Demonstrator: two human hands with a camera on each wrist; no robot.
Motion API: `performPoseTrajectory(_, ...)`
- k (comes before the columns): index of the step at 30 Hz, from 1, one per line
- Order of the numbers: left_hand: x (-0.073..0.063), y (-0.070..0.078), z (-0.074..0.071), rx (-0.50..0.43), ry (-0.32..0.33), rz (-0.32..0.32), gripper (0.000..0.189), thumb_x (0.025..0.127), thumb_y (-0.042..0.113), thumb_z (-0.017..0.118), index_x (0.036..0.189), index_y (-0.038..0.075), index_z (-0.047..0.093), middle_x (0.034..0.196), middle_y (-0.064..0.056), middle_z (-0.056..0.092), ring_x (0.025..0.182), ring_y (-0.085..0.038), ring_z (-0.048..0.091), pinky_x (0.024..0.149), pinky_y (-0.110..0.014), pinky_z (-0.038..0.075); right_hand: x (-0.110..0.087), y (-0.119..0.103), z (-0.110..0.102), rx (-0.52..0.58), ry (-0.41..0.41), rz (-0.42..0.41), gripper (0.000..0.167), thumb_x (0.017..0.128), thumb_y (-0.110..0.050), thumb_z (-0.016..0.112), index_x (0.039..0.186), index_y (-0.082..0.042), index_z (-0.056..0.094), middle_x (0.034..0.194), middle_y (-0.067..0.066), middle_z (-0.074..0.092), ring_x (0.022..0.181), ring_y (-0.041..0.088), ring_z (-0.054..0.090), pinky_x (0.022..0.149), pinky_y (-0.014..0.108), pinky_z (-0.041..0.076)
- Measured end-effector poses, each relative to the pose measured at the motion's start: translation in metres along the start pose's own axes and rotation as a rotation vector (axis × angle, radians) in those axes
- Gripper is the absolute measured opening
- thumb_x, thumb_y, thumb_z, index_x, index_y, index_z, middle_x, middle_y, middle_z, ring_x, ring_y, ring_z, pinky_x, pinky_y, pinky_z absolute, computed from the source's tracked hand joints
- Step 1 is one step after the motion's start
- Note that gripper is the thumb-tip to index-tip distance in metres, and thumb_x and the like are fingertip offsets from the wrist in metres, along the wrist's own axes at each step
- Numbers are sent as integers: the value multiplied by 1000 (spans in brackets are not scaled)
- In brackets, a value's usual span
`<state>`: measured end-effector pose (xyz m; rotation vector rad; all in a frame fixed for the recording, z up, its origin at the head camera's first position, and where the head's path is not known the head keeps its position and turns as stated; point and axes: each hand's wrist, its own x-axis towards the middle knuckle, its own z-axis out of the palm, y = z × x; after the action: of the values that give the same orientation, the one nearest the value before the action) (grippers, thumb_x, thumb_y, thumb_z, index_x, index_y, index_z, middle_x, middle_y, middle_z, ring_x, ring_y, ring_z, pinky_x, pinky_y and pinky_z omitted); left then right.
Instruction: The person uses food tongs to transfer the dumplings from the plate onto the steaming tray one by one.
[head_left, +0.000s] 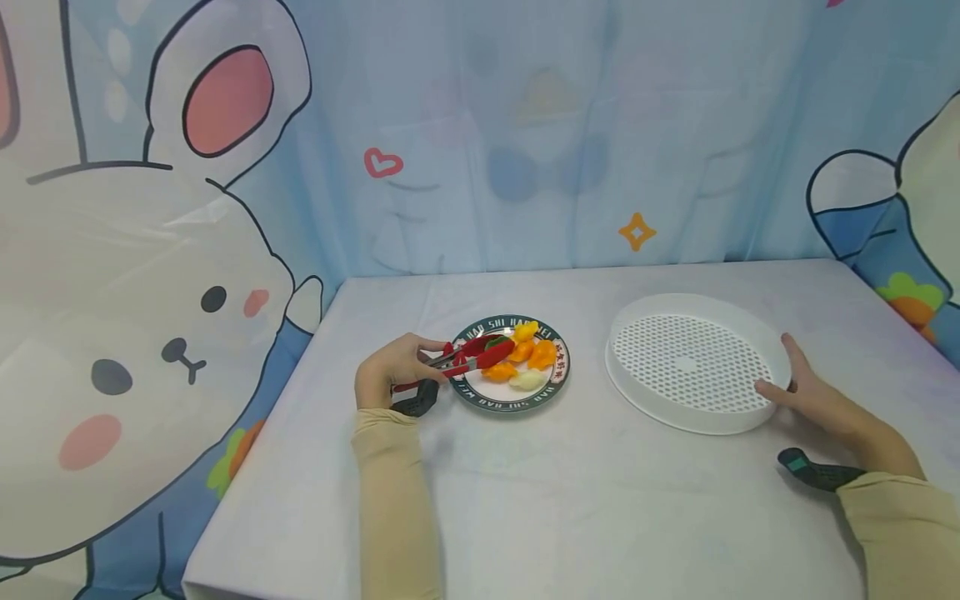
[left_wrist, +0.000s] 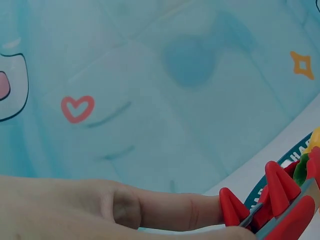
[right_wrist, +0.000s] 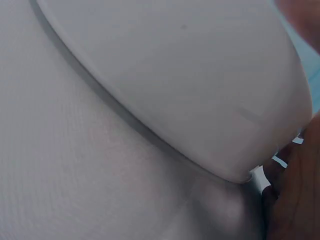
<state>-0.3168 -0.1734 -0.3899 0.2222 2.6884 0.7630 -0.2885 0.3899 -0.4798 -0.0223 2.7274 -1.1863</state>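
Note:
My left hand (head_left: pixel 393 368) grips a pair of metal tongs with red tips (head_left: pixel 495 354) over the left side of a round plate (head_left: pixel 504 406) with a dark green patterned rim. Between the tips shows a dark red piece with a green part (left_wrist: pixel 300 170), mostly hidden by them. On the plate lie several small pepper-like pieces: orange ones (head_left: pixel 543 355), a yellow one (head_left: pixel 527 330) and a pale one (head_left: pixel 528 381). To the right, my right hand (head_left: pixel 821 400) holds the edge of a round white perforated tray (head_left: pixel 678 307), thumb over the rim and fingers outside.
A white cloth covers the table (head_left: pixel 555 500), and the plate and tray stand apart on it. Behind hangs a light blue cartoon curtain (head_left: pixel 465 108). Dark devices (head_left: pixel 817 473) are strapped at both wrists.

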Motion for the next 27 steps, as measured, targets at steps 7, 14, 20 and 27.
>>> performPoseTrajectory(7,-2,-6,-4,-85,11,8,65,78,26,78,137,25,52,119,-8,66,99,-17,59,81,-31,47,-4,3,-4,-26,-94,-17,118,88,-45,60,137,-6,-40,139,32,-38,129,55,-28,100,72,-7)
performPoseTrajectory(14,-2,1,-5,-189,58,106,66,80,25,76,140,24,49,109,-7,69,88,-18,63,76,-30,49,-3,3,1,-70,-76,-35,124,84,-42,67,139,-7,-39,142,38,-30,130,59,-21,101,73,-3)
performPoseTrajectory(20,11,18,3,-202,98,206,65,81,25,74,140,24,48,111,-6,69,89,-21,62,72,-28,48,-3,2,3,-75,-59,-50,125,83,-42,68,140,-8,-38,144,38,-27,132,59,-19,102,72,-1)
performPoseTrajectory(27,30,50,21,-210,44,353,64,81,22,75,139,23,50,120,-3,65,86,-19,58,62,-27,47,-4,1,7,-70,-45,-66,124,83,-40,69,141,-9,-37,145,36,-28,132,58,-19,102,72,-3)
